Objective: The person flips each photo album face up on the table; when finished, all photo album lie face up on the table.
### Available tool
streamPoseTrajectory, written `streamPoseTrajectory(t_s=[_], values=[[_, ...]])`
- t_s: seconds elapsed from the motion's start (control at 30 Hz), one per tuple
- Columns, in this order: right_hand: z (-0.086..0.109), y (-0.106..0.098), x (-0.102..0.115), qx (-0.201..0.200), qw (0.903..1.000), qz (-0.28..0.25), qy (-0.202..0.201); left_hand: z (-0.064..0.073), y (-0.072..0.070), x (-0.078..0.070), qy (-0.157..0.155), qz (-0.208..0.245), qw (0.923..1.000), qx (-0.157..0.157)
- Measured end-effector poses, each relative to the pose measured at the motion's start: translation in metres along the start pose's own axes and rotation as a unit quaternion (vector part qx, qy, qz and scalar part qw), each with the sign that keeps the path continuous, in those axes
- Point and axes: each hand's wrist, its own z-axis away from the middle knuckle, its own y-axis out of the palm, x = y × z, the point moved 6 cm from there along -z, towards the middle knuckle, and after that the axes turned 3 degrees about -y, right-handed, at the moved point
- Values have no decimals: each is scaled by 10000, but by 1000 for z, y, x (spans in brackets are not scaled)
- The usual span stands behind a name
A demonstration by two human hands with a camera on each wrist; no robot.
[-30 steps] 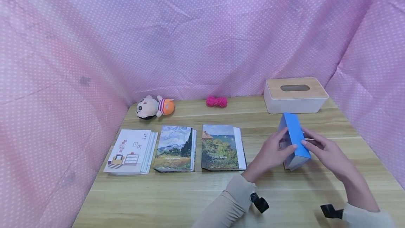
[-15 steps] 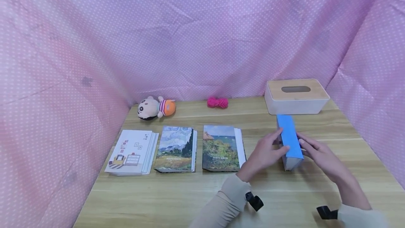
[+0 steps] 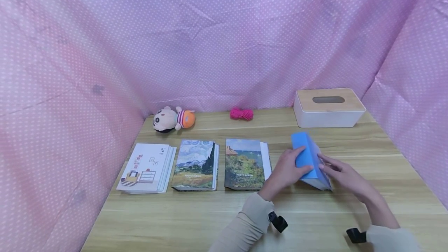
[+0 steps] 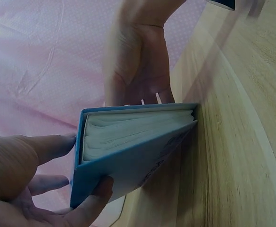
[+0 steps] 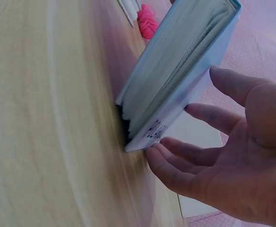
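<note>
A thick photo album with a blue spine [image 3: 303, 147] stands on its page-opening edge, spine up, leaning left in the head view. My left hand [image 3: 288, 168] holds it near the spine; in the left wrist view the thumb [image 4: 102, 189] lies on one cover and the other fingers are at the spine. On the opposite cover, the fingertips of my right hand [image 3: 344, 176] touch, fingers loosely extended, as the right wrist view shows. White page edges [image 5: 175, 61] show between the covers. Left of it, a landscape-covered photo album [image 3: 243, 166] lies flat.
Further left lie another painted photo album [image 3: 194, 164] and a white-covered album [image 3: 145, 168]. Along the back of the wooden table [image 3: 168, 221] are a plush doll [image 3: 174, 119], a pink yarn bundle [image 3: 241, 114] and a tissue box [image 3: 329, 108]. Pink dotted cloth [image 3: 224, 42] hangs behind.
The blue-spined album has shifted left and tipped over toward the left. Both hands have moved left with it. The other albums stay put.
</note>
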Motion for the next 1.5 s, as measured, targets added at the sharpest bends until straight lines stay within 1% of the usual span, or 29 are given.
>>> streamPoseTrajectory(t_s=[0.23,0.37,0.47,0.57,0.7,0.87,1.0,1.13,1.23,1.37,1.5], values=[[-4,7,-2,-11,9999,26,-106,-2,-1,12,-492,-85,9987,-122],[-6,9,-1,-50,9997,145,-163,-3,-1,18,-786,-112,9968,-85],[-6,10,-1,-161,9991,366,-121,-2,-2,21,-935,-139,9955,-5],[-7,11,-3,-271,9976,640,3,-1,-4,23,-1005,-205,9947,70],[-9,12,-5,-349,9950,927,121,-1,-4,25,-1000,-285,9945,106],[-10,13,-3,-407,9925,1136,190,-2,-3,30,-1010,-281,9944,154],[-10,14,-1,-441,9906,1281,200,-1,-2,34,-1179,-225,9925,217],[-10,15,-1,-485,9885,1410,242,0,1,37,-1475,-121,9887,247],[-11,17,0,-522,9875,1466,236,0,4,39,-1614,-226,9863,240],[-11,19,0,-516,9862,1533,343,0,4,39,-1678,-446,9846,228],[-11,20,0,-489,9859,1539,432,-1,4,37,-1748,-535,9828,264]])
